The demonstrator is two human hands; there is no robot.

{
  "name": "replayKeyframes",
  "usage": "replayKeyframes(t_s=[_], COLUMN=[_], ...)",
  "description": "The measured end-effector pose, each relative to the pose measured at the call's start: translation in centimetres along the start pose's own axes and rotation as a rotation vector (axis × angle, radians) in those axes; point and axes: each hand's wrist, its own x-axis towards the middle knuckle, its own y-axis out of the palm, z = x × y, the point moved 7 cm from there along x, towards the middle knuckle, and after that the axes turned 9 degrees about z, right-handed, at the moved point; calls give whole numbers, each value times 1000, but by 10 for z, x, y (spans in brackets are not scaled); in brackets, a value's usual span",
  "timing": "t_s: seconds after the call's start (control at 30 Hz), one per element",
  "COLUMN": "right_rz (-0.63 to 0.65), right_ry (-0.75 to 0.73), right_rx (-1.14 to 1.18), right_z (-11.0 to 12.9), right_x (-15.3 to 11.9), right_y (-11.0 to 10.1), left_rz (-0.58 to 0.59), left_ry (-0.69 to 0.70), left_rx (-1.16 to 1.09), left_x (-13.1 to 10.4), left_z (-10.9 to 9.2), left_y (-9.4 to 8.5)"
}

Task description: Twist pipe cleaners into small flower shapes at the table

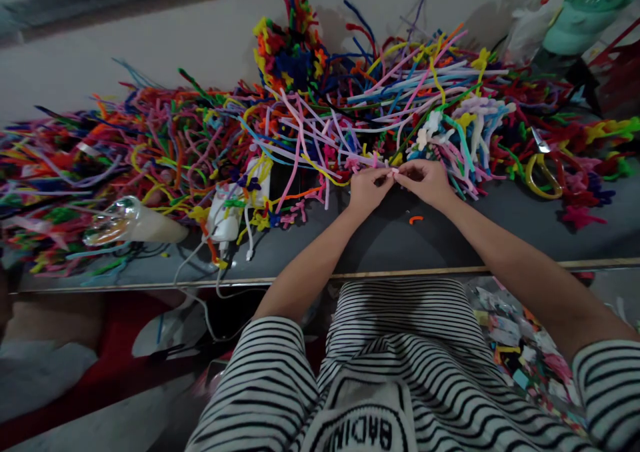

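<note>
My left hand and my right hand meet above the dark table, fingertips pinched together on a small pale pink piece. Just beyond my fingers lies a long heap of colourful pipe cleaners, with lilac and pink stems closest to my left hand. White, blue and pink fuzzy shapes sit right behind my right hand. A short orange bit rests on the table nearer to me, below my hands.
Yellow-handled scissors lie at the right. Left of my arms are a white charger with cables over the table edge and a tipped plastic cup. A teal container stands back right. Another person's leg shows at lower left.
</note>
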Motion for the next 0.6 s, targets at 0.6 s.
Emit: replayKeyframes(t_s=[0.6], right_rz=[-18], right_ry=[76], right_rx=[118], right_z=[-5], right_x=[-2], right_y=[-2], left_rz=[143], left_ry=[189], left_rx=[-170], left_x=[8], left_z=[-3], left_y=[6])
